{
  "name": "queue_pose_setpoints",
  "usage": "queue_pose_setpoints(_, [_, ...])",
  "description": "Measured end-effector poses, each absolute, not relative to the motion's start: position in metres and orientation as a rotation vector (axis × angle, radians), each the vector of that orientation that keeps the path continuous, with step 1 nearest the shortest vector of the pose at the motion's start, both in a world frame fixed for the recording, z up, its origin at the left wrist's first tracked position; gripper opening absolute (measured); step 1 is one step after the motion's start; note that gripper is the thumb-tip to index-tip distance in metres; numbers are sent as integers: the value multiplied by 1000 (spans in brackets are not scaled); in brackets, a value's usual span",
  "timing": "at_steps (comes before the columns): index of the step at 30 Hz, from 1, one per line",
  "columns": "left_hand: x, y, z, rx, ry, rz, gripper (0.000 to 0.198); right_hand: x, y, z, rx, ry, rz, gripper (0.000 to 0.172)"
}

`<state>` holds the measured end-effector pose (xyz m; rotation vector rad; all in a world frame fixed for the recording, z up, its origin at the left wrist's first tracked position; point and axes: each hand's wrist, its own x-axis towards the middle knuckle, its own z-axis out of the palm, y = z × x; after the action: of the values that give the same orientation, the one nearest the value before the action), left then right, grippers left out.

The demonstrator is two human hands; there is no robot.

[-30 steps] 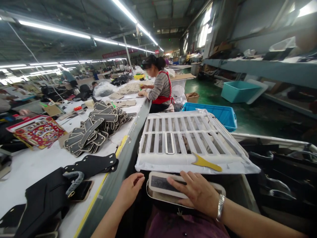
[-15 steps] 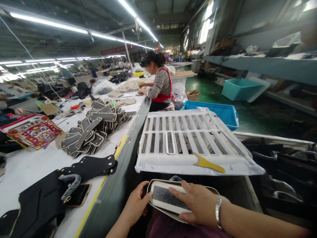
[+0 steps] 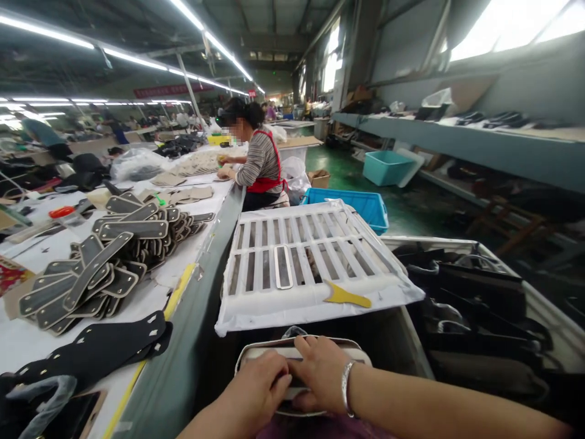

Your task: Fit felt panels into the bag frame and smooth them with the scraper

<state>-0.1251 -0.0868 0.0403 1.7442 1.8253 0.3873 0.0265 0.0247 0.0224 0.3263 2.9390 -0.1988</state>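
Both hands rest on a flat cream-edged panel (image 3: 256,355) in my lap, at the bottom centre of the head view. My left hand (image 3: 256,390) grips its near left part with the fingers curled over it. My right hand (image 3: 320,372), a silver bracelet on the wrist, lies over the middle of the panel, its fingers bent and pressed down beside the left hand. Just beyond the panel stands a white slatted rack (image 3: 297,262) on a white sheet, with a yellow scraper (image 3: 345,297) on its near edge.
A long white worktable (image 3: 150,286) on the left carries a pile of grey-black strap pieces (image 3: 105,256) and black leather parts (image 3: 91,353). A person in a striped top and red apron (image 3: 258,164) works farther along. Bins of black parts (image 3: 470,305) lie on the right, a blue crate (image 3: 351,204) behind.
My left hand has moved right onto the panel beside the right hand. The right hand's fingers have curled down. The view has swung to the right, so the table things sit further left.
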Motion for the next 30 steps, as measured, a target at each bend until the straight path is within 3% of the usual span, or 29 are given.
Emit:
queue_pose_setpoints(3, [-121,-75,29,1696,1709,366,5,27,35,36,322,2831,-413,68])
queue_pose_setpoints(5, [-121,-73,23,1729,1709,278,8,31,49,50,371,2718,-724,83])
queue_pose_setpoints(7, [-120,-72,21,1746,1758,135,14,45,69,64,569,2588,-985,88])
queue_pose_setpoints(10, [-113,-67,20,1745,1802,-15,33,84,95,71,963,2340,-1131,65])
queue_pose_setpoints(14, [-104,-54,13,1913,1698,-151,67,138,98,46,1212,1777,-1602,72])
queue_pose_setpoints(17, [-100,-43,19,2219,1457,-212,60,149,81,20,1337,1873,-1664,77])
queue_pose_setpoints(24, [-93,-23,54,2384,1047,-212,50,139,68,7,1181,2421,-1693,42])
queue_pose_setpoints(30, [-95,-19,43,2342,1044,-212,49,143,72,11,1229,2460,-1780,46])
